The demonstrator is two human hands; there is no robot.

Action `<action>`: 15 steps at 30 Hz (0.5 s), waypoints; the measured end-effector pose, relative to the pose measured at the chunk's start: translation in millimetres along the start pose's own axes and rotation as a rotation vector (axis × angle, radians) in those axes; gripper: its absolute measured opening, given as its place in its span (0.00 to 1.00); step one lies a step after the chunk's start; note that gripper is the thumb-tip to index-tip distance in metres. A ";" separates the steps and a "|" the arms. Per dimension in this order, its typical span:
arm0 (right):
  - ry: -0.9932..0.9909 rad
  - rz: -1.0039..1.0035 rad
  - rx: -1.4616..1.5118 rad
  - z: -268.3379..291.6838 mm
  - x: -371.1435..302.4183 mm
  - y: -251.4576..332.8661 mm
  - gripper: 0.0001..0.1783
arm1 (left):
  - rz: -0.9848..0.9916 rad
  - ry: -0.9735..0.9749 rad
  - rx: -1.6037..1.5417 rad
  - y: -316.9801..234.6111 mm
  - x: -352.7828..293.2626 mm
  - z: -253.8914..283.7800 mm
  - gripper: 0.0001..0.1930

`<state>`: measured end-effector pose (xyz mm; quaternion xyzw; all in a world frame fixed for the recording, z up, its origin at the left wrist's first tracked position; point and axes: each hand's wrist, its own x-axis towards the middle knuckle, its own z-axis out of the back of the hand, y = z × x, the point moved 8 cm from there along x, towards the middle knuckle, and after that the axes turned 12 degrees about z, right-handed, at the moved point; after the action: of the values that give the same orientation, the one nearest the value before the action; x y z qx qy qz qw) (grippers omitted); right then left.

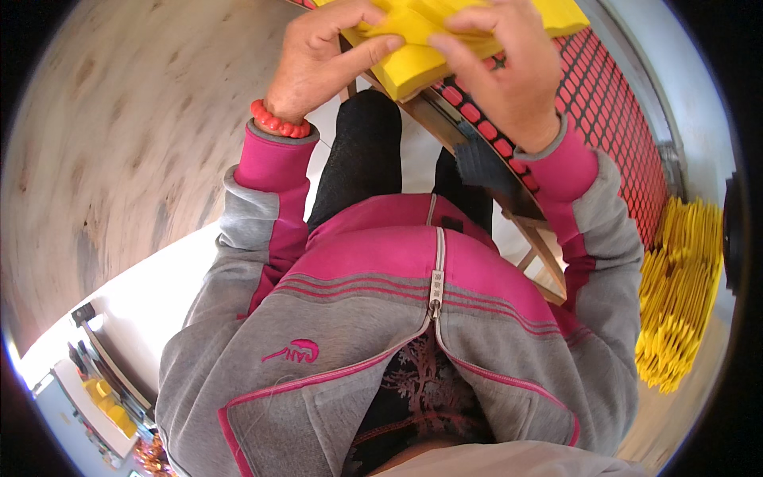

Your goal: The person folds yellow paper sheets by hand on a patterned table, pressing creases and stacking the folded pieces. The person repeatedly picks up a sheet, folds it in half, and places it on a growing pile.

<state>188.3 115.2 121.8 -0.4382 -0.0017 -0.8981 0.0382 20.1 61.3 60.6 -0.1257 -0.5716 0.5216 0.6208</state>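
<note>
At the top of the head view, yellow paper (pixel 405 70) lies over the near edge of the table, with a raised, folded part in the middle. My left hand (pixel 322 60), with a red bead bracelet at its wrist, pinches the paper's left side between thumb and fingers. On the other side my right hand (pixel 517 75), slightly blurred, has its thumb and fingers closed on the raised part. The two thumbs are close together but apart. The far part of the paper is cut off by the frame's upper edge.
A red-and-black patterned cover (pixel 608 95) lies on the table, which has wooden legs (pixel 544 258). To the right a tall row of folded yellow papers (pixel 675 294) is stacked near the wall. A pale, brown-marked surface (pixel 119 143) fills the left. More yellow pieces (pixel 111 405) sit at the lower left.
</note>
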 end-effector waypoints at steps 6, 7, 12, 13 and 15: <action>0.119 -0.122 0.188 31.0 -19.2 32.4 0.13 | -0.076 0.053 0.229 -7.2 -3.3 -13.0 0.05; 0.214 -0.099 0.198 32.8 -31.8 53.5 0.13 | -0.059 0.052 0.209 -4.9 -3.5 -12.4 0.04; 0.647 -0.246 0.421 -14.7 -145.9 96.2 0.07 | 0.032 -0.022 0.108 10.9 -4.6 -6.2 0.07; 0.603 -0.383 0.465 -15.2 -171.5 82.2 0.09 | 0.120 -0.041 0.024 17.9 -4.4 -3.3 0.08; 0.718 -0.547 0.158 -18.2 -225.7 54.7 0.13 | 0.139 -0.086 -0.079 18.4 -2.6 -2.5 0.06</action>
<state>316.1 75.1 -68.7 -0.0784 -0.1726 -0.9673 -0.1687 13.4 68.1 44.4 -0.1670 -0.6078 0.5455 0.5524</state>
